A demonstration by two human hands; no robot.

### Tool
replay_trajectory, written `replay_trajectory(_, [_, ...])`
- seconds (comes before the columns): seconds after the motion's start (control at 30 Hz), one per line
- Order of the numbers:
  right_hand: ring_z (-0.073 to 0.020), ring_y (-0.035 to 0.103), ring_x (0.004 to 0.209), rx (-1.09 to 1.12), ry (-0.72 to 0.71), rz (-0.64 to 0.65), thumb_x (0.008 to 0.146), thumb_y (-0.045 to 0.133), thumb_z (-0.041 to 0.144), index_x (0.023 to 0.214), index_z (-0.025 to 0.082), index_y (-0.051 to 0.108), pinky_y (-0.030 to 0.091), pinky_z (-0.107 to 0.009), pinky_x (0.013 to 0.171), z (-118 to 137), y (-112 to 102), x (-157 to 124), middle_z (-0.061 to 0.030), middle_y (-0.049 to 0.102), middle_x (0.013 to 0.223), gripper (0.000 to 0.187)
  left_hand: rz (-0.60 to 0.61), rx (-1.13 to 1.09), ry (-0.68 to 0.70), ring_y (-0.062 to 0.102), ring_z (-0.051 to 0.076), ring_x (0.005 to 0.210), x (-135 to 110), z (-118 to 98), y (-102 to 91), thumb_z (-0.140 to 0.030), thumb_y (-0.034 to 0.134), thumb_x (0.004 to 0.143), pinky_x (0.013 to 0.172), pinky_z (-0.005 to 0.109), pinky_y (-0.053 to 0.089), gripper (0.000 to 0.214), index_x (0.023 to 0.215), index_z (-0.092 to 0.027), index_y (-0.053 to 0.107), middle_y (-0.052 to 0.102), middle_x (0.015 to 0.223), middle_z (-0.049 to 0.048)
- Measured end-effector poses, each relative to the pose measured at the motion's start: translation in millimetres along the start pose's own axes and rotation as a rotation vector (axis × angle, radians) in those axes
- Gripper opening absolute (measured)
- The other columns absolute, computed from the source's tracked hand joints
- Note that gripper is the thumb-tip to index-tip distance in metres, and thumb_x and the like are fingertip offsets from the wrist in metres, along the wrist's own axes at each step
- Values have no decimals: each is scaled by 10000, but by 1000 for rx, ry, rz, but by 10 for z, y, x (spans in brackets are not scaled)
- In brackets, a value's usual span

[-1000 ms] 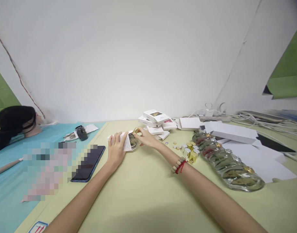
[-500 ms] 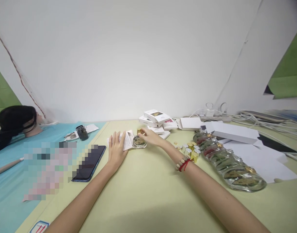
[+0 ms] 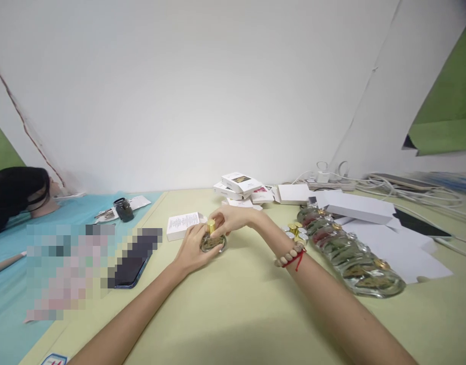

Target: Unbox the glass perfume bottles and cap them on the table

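Note:
A small round glass bottle (image 3: 213, 244) with a gold and dark pattern and a tall gold cap (image 3: 211, 225) stands on the table in front of me. My left hand (image 3: 194, 249) is closed around the bottle's left and near side. My right hand (image 3: 235, 219) reaches over from the right, its fingers bent against the gold cap; the exact fingertip contact is partly hidden. Just behind my left hand lies a white printed box (image 3: 182, 225).
White boxes (image 3: 240, 183) are piled at the back. On the right stand several gold and silver caps (image 3: 298, 232), a row of glass bottles (image 3: 347, 253) and white cartons (image 3: 362, 207). Leftward lie a phone (image 3: 132, 268), a dark jar (image 3: 123, 209) and a black-haired mannequin head (image 3: 22, 190).
My left hand has left the white box and now closes around the bottle. The bottle has come slightly nearer, with my right hand still at its cap.

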State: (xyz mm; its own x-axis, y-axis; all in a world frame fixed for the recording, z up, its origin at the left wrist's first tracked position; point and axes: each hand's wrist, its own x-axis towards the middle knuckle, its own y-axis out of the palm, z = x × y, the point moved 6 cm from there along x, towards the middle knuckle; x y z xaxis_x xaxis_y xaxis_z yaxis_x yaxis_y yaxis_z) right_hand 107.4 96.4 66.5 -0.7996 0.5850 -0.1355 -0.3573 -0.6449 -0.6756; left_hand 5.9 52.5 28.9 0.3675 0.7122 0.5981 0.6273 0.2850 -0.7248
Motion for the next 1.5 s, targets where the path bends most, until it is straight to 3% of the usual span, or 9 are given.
replay_trajectory(0.13, [-115, 585, 681, 66, 43, 91, 551, 682, 500, 880, 183, 576, 467, -209, 565, 79, 149, 20, -6, 644, 782, 469, 41, -143, -27, 561, 169, 856, 5, -49, 13, -361, 540, 769, 749, 289, 439, 177, 831, -208, 606, 612, 896, 24])
replay_trajectory(0.4, [-86, 502, 579, -395, 19, -279, 533, 692, 481, 735, 187, 612, 324, -198, 474, 337, -59, -47, 10, 615, 718, 365, 29, -184, -161, 563, 163, 719, -11, -20, 35, -389, 541, 752, 629, 279, 437, 210, 765, -186, 593, 591, 791, 18])
replay_trajectory(0.47, [-83, 483, 566, -459, 20, -314, 545, 689, 455, 682, 176, 598, 302, -205, 468, 395, -70, -72, 8, 603, 687, 324, 30, -196, -171, 563, 161, 714, -18, -31, 43, -394, 533, 756, 627, 278, 434, 217, 755, -185, 591, 594, 798, 19])
replay_trajectory(0.67, [-56, 383, 482, -450, -19, -203, 528, 690, 483, 625, 156, 551, 254, -204, 429, 429, -30, -104, 31, 512, 565, 368, 40, -207, -190, 555, 152, 679, -28, -71, 73, -418, 547, 737, 599, 264, 421, 242, 696, -182, 580, 583, 750, 11])
replay_trajectory(0.97, [-49, 358, 503, -301, -61, -84, 546, 697, 416, 593, 162, 490, 231, -203, 448, 425, -62, -160, 53, 447, 562, 331, 111, -332, -245, 551, 144, 678, -49, -98, 153, -440, 583, 708, 605, 245, 415, 281, 757, -164, 597, 607, 735, 10])
replay_trajectory(1.17, [-65, 433, 557, -178, -169, -413, 613, 655, 367, 619, 176, 448, 312, -200, 493, 636, -467, -505, 49, 425, 582, 281, 143, -369, -228, 524, 130, 650, -55, -109, 173, -444, 582, 711, 597, 234, 405, 289, 685, -160, 542, 566, 677, 1])
replay_trajectory(1.27, [-100, 501, 611, -176, 17, -474, 611, 657, 406, 694, 179, 529, 368, -220, 519, 458, -706, -743, 9, 517, 649, 274, 162, -351, -223, 510, 125, 643, -59, -112, 186, -445, 566, 726, 584, 230, 391, 290, 677, -163, 524, 550, 668, -4])
replay_trajectory(1.37, [-147, 560, 677, -185, 409, -356, 621, 658, 401, 750, 183, 595, 417, -247, 549, 14, -836, -974, -41, 603, 743, 262, 179, -325, -223, 505, 126, 651, -69, -116, 199, -450, 545, 744, 592, 234, 387, 289, 693, -166, 520, 549, 685, -3])
replay_trajectory(1.5, [-201, 591, 786, -150, 926, -311, 617, 682, 305, 912, 207, 610, 455, -278, 580, -525, -928, -1310, -68, 639, 836, 319, 188, -315, -225, 504, 126, 646, -85, -122, 203, -457, 524, 757, 587, 237, 389, 290, 718, -170, 516, 548, 692, -4])
